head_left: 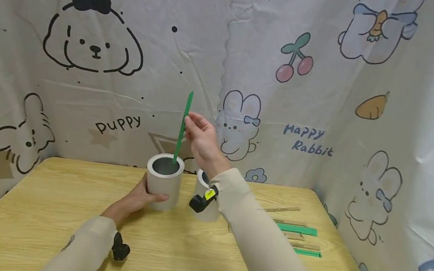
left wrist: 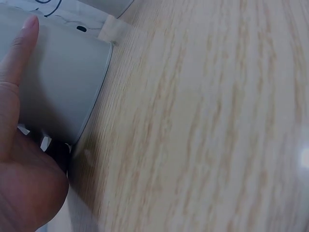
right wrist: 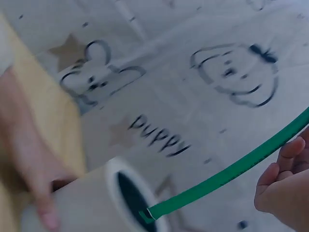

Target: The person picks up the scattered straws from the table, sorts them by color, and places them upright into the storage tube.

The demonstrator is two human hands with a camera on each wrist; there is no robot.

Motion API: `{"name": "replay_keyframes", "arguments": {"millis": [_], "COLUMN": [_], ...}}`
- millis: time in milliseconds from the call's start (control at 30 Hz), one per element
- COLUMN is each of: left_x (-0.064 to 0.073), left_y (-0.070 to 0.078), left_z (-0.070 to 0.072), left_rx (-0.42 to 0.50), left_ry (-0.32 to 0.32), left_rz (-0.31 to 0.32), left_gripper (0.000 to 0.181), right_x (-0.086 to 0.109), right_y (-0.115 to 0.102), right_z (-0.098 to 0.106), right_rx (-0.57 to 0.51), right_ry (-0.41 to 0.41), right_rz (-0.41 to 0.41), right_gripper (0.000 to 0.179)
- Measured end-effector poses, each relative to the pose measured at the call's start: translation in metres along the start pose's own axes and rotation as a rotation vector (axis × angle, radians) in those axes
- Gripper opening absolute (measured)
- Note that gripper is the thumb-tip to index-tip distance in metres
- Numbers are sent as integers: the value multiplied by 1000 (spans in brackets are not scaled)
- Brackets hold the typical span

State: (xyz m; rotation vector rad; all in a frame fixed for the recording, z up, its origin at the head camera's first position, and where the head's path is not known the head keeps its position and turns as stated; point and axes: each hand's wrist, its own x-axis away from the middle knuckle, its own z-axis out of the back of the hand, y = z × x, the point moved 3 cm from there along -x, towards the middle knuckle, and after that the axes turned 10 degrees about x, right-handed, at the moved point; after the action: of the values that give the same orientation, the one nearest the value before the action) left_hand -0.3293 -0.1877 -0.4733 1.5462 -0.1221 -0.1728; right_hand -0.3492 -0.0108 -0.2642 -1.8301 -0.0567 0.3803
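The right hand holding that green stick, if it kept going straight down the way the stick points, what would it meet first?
Most likely the grey cup that the left hand steadies: the right hand pinches the green stick, whose lower tip is at the cup's open mouth. The cup's depth isn't visible.

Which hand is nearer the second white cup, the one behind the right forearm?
Right. The right hand pinches the green strip just above that cup; the left hand holds the other cup, farther left.
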Motion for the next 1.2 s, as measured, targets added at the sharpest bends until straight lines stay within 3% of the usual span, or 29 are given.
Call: {"name": "replay_keyframes", "arguments": {"millis": [67,167,233,300,433,567,700,867,1000,1200], "left_x": [0,1,2,2,2,2,4,4,2,-1], "left_y": [0,-1,-1,-2,-3,-4,-4,-3,-3,-6], "left_z": [-1,-2,-3,-3,0,2,3,2,1,0], "left_rx": [-11,-19,-13,-13,-18,-27,-43,-59,-55,-42], "left_ry": [2,4,5,7,22,21,20,28,26,33], "left_rz": [7,16,13,10,28,66,91,112,114,110], "left_gripper": [110,111,111,111,113,117,117,114,111,111], "right_x": [1,7,11,13,21,37,57,81,97,108], "right_y": [18,35,36,31,13,5,15,46,73,93], "right_z": [0,6,15,28,71,132,194,258,288,303], "right_rx": [118,341,471,532,624,749,888,1037,1139,1209], "right_ry": [-13,-71,-119,-135,-135,-128,-127,-176,-260,-352], "right_rz": [-42,-89,-100,-90,-86,-108,-152,-200,-212,-167], "right_gripper": [16,27,36,37,37,39,41,38,30,16]}}
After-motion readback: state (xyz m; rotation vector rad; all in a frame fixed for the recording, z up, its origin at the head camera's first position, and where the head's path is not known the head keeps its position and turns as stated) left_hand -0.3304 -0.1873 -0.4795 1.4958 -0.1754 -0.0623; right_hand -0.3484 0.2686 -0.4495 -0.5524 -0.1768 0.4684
